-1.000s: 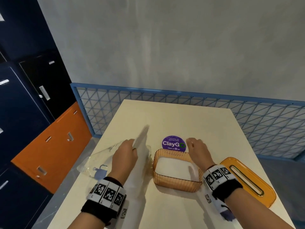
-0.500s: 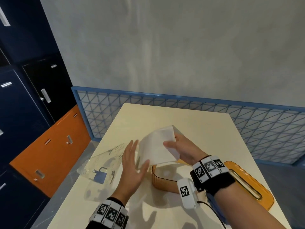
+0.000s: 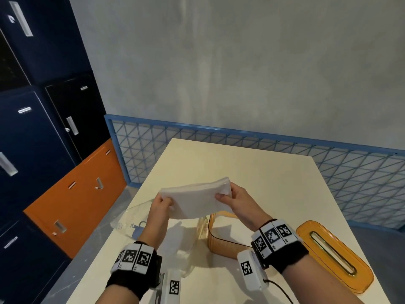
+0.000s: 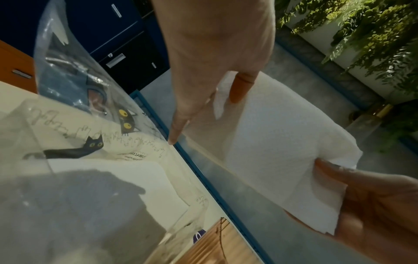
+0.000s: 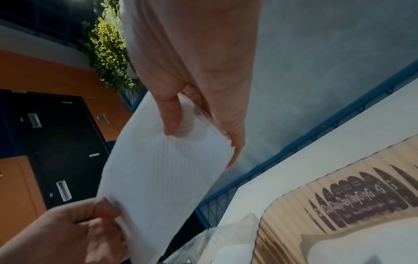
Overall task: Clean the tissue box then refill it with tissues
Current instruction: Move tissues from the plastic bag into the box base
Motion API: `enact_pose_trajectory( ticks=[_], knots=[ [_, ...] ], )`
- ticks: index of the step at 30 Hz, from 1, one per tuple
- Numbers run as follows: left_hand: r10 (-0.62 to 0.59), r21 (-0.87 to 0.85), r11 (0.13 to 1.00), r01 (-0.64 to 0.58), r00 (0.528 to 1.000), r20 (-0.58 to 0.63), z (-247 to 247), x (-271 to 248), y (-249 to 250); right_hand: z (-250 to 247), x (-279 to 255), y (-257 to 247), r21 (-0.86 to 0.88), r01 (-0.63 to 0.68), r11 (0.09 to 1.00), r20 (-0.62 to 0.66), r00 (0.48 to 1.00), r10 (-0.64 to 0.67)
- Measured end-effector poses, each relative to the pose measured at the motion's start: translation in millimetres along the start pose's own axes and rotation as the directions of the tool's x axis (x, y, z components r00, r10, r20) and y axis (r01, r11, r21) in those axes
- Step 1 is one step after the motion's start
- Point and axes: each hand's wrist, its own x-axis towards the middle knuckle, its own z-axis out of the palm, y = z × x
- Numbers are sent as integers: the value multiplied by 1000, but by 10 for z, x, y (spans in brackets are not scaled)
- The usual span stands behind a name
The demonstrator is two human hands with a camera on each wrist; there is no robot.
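Since half a second earlier, the tissues (image 3: pixel 197 199) were taken by the left hand (image 3: pixel 161 208) too; both hands' fingers pinched them above the open orange box (image 3: pixel 221 240), ready for refilling.

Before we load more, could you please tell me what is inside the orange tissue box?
In the right wrist view the orange tissue box holds white tissues low inside. In the head view the tissue stack, held by both hands, covers much of its opening.
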Motion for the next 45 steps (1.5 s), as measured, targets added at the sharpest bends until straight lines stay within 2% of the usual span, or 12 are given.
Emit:
enact_pose_trajectory(
  ticks=[7,13,15,18,21,24,27,30,33,36,41,45],
  knots=[
    [38,90,996,-24,987,-158,-74,4,-43,163,58,197,-120,-15,993,-129,992,0],
    [88,183,981,-65,989,-122,-172,-40,34,173,187,283,-166,-9,986,89,996,24],
    [100,207,976,-71,986,-134,-189,-25,35,202,210,304,-189,0,982,104,994,20],
    [114,226,971,-75,980,-165,-232,33,-16,291,220,394,-174,23,984,30,999,-17],
    [98,300,953,-42,979,-176,-293,37,-170,380,217,602,-178,-43,983,-55,998,34],
    [52,351,936,17,982,-184,-283,-9,-328,469,204,745,-247,-118,962,-106,990,94],
    [25,353,935,42,983,-184,-236,-42,-348,513,235,749,-329,-125,936,-127,988,87],
    [54,341,940,11,982,-181,-231,-24,-346,531,236,691,-383,-108,917,-150,987,53],
    [120,308,950,-49,969,-218,-281,-1,-329,547,208,699,-295,-85,952,-181,983,32],
    [168,329,941,-79,954,-250,-347,-21,-352,594,186,768,-250,-131,959,-177,980,88],
    [100,353,936,-16,970,-221,-363,-58,-400,728,159,879,-360,-200,911,-207,970,132],
    [125,349,936,-49,973,-197,-327,-76,-330,728,139,789,-351,-184,918,-244,965,100]
  ],
)
